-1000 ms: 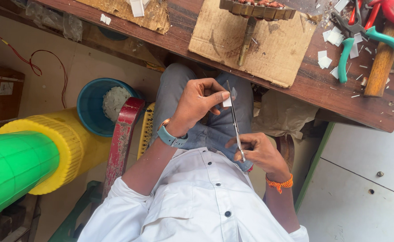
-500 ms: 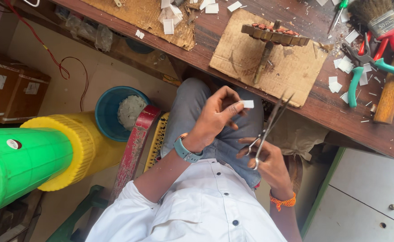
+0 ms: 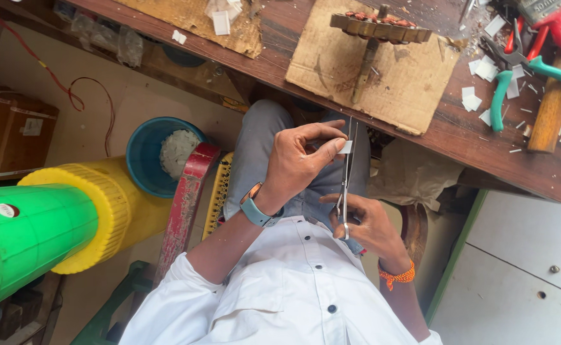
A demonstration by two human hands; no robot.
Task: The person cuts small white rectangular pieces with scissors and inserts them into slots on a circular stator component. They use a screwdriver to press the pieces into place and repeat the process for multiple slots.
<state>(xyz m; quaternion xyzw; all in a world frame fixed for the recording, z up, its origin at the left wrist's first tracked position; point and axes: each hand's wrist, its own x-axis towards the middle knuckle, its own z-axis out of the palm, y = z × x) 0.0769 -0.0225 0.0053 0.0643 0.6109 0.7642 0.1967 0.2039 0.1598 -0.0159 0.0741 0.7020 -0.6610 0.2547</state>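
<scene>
A small white piece [image 3: 346, 147] is pinched in the left hand [image 3: 296, 163], touching upright scissors [image 3: 345, 176] gripped below by the right hand [image 3: 368, 227]

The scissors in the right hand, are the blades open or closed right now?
Nearly closed: the scissors show two thin blades almost together, pointing up at the small white piece pinched by the left hand. The right hand grips the handles.

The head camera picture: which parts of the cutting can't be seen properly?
- Scissors: seen edge-on, so whether the blades are open or closed cannot be told.
- White paper piece: too small to show its shape; left hand fingers cover part.
- Scissor handles: hidden inside the right hand.
- Hammer: cut off by the frame's edge.
</scene>
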